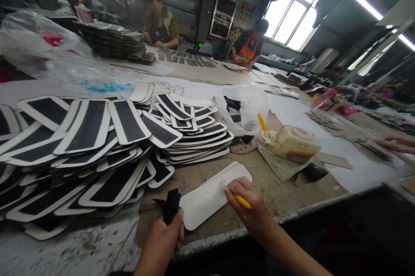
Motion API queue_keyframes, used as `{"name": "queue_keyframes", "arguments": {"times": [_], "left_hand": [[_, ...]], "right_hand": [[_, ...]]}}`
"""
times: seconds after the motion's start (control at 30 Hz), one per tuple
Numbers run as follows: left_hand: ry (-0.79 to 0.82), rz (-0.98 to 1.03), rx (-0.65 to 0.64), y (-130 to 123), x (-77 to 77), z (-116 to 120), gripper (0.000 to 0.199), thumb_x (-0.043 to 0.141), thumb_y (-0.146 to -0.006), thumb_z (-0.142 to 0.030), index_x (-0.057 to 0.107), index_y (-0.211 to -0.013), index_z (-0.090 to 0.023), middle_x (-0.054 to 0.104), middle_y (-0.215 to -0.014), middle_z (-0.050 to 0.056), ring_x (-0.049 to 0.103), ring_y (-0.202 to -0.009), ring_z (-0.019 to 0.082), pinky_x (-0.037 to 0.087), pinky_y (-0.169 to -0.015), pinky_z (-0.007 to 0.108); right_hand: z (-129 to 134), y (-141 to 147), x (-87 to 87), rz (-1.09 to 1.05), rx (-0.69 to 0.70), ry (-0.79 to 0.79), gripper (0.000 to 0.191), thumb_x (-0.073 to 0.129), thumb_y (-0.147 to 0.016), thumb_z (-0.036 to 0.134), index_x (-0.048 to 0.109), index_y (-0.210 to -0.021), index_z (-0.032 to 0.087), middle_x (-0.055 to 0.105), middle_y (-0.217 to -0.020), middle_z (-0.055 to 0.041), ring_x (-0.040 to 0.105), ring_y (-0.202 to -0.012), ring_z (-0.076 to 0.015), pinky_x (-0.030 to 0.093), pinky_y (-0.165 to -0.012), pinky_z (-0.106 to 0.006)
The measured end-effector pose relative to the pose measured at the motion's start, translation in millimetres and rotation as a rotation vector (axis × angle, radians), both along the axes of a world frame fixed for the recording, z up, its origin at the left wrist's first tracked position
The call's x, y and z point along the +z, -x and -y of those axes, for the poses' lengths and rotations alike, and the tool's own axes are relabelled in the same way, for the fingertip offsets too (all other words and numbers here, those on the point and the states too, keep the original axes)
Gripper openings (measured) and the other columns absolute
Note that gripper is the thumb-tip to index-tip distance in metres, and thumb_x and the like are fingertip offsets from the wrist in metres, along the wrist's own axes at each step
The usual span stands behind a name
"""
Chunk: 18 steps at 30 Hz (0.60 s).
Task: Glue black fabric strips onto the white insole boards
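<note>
A white rounded panel [204, 202] lies on the brown board at the table's front edge, its surface partly shiny. My right hand [243, 202] is closed around a brush with a yellow handle [242, 201], and the brush tip touches the panel's upper part. Beside the panel's lower left end, my left hand [167, 232] holds black strips [171, 207] between thumb and fingers. Just left are piles of white panels with black centres [129, 122]. A plastic container [296, 142] of pale glue-like stuff stands to the right, with another yellow handle [262, 122] beside it.
A clear plastic bag [243, 109] with black pieces sits behind the panel. More plastic bags [48, 42] and dark stacks [113, 42] are at the back left. Two people work across the table. Another person's hand [397, 144] touches flat pieces at the right edge.
</note>
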<state>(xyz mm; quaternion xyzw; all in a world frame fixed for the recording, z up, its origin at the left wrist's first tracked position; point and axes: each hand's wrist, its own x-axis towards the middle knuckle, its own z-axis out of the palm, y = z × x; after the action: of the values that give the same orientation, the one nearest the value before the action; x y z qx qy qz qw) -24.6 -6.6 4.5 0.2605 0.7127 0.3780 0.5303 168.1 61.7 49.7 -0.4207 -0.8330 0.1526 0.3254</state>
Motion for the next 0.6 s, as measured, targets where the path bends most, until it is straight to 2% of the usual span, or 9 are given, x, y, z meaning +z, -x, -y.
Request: {"name": "queue_keyframes", "arguments": {"times": [0.07, 0.17, 0.27, 0.37, 0.47, 0.6], "left_hand": [[-0.005, 0.034, -0.014, 2, 0.4, 0, 0.050, 0.051, -0.066, -0.060, 0.045, -0.036, -0.021, 0.038, -0.031, -0.002, 0.033, -0.031, 0.010, 0.026, -0.038, 0.026], [-0.018, 0.055, -0.028, 2, 1.2, 1, 0.050, 0.051, -0.066, -0.060, 0.046, -0.036, -0.020, 0.039, -0.032, -0.001, 0.035, -0.032, 0.010, 0.025, -0.038, 0.025], [-0.012, 0.051, -0.019, 1, -0.7, 1, 0.048, 0.049, -0.068, -0.055, 0.047, -0.037, -0.019, 0.040, -0.032, -0.001, 0.035, -0.032, 0.010, 0.024, -0.039, 0.024], [0.018, 0.045, -0.006, 0, -3.1, 0, 0.047, 0.047, -0.068, -0.053, 0.046, -0.035, -0.020, 0.038, -0.031, -0.001, 0.034, -0.031, 0.009, 0.022, -0.038, 0.024], [0.023, 0.055, -0.012, 1, -1.8, 1, 0.047, 0.047, -0.069, -0.052, 0.047, -0.035, -0.019, 0.038, -0.031, -0.001, 0.034, -0.032, 0.009, 0.021, -0.039, 0.024], [0.021, 0.080, -0.025, 3, 2.6, 2, 0.046, 0.047, -0.072, -0.049, 0.048, -0.038, -0.018, 0.040, -0.034, -0.002, 0.036, -0.034, 0.009, 0.022, -0.040, 0.023]], "right_hand": [[14, 16, 3.2, -0.169, 0.051, 0.125, 0.017, 0.051, -0.089, 0.020, 0.058, -0.074, 0.021, 0.059, -0.072, -0.0017, 0.057, -0.071, -0.0149, 0.048, -0.066, -0.026], [18, 17, 8.6, -0.317, -0.004, 0.187, 0.015, 0.053, -0.089, 0.021, 0.058, -0.075, 0.020, 0.058, -0.072, -0.0007, 0.057, -0.069, -0.0134, 0.047, -0.064, -0.025], [11, 7, 6.0, -0.304, -0.035, 0.102, 0.010, 0.055, -0.087, 0.018, 0.060, -0.078, 0.020, 0.059, -0.075, -0.0021, 0.057, -0.072, -0.0151, 0.046, -0.069, -0.028], [13, 11, 1.4, -0.246, 0.064, 0.125, 0.012, 0.054, -0.086, 0.018, 0.061, -0.077, 0.020, 0.060, -0.075, -0.0033, 0.056, -0.076, -0.0174, 0.046, -0.071, -0.030], [23, 25, 4.7, -0.296, 0.083, 0.316, 0.018, 0.053, -0.088, 0.025, 0.060, -0.073, 0.020, 0.060, -0.072, -0.0032, 0.057, -0.072, -0.0172, 0.047, -0.068, -0.029], [21, 34, 9.0, -0.495, -0.041, 0.560, 0.027, 0.053, -0.087, 0.040, 0.060, -0.071, 0.019, 0.060, -0.064, -0.0011, 0.058, -0.062, -0.0156, 0.048, -0.061, -0.026]]}}
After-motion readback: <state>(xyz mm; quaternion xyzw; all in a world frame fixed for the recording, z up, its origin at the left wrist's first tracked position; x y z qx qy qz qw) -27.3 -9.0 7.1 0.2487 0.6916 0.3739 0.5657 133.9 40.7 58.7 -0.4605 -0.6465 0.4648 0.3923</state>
